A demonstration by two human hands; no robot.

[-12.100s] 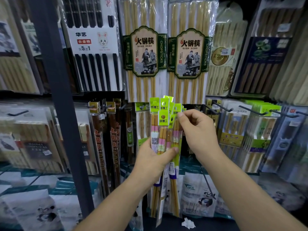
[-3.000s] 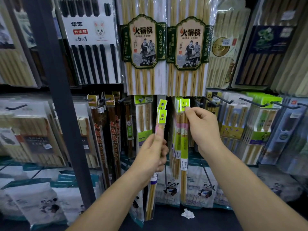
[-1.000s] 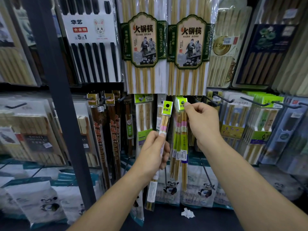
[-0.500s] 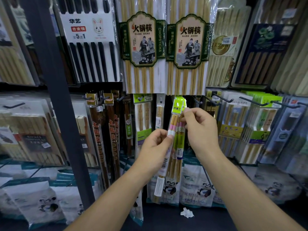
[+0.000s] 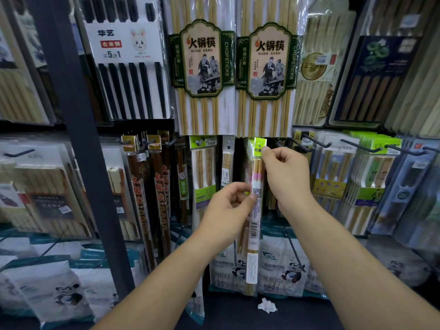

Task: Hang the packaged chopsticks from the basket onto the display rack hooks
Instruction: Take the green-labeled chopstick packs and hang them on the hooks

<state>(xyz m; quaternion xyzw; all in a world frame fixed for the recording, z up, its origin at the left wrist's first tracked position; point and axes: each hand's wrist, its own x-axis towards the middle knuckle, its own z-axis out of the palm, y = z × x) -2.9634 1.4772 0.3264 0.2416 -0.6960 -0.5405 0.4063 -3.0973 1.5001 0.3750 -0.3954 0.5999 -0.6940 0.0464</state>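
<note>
Hanging step, one pack: the right hand (image 5: 285, 177) pinches the green header (image 5: 259, 144) of a chopstick pack (image 5: 253, 231) between thumb and forefinger. The left hand (image 5: 227, 207) pinches the pack's midsection, holding it upright before the lower row of the rack (image 5: 81, 163), just below the hot-pot packs (image 5: 266, 67). The header's hole appears to sit at a hook tip, though that hook is hidden behind header and fingers; the next move calls for pushing the header straight back along the hook, then letting go with both hands so the pack hangs free.
</note>
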